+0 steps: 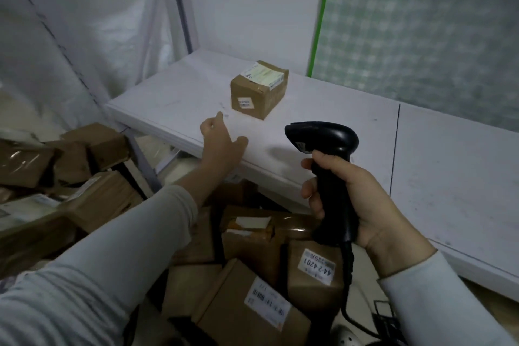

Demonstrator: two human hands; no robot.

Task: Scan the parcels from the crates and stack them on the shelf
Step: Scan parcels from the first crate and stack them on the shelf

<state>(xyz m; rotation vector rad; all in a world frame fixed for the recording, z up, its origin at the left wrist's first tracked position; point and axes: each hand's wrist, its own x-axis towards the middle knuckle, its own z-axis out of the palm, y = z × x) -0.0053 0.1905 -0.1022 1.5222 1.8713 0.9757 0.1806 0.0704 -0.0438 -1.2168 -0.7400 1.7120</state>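
A small brown cardboard parcel [259,88] with a white label on top stands alone on the white shelf [174,104]. My left hand [220,139] hovers above the shelf's front edge, a little short of the parcel, fingers relaxed and holding nothing. My right hand [348,199] grips the handle of a black barcode scanner [323,140], whose head points left over the shelf. Below the shelf lie several brown parcels [252,233] in a heap, some with white labels.
More brown parcels [84,177] are piled at the left, beside the shelf's metal leg [143,160]. The scanner's cable [349,289] hangs down at the lower right. White sheeting hangs at the left and a green-edged panel [320,17] stands behind the shelf.
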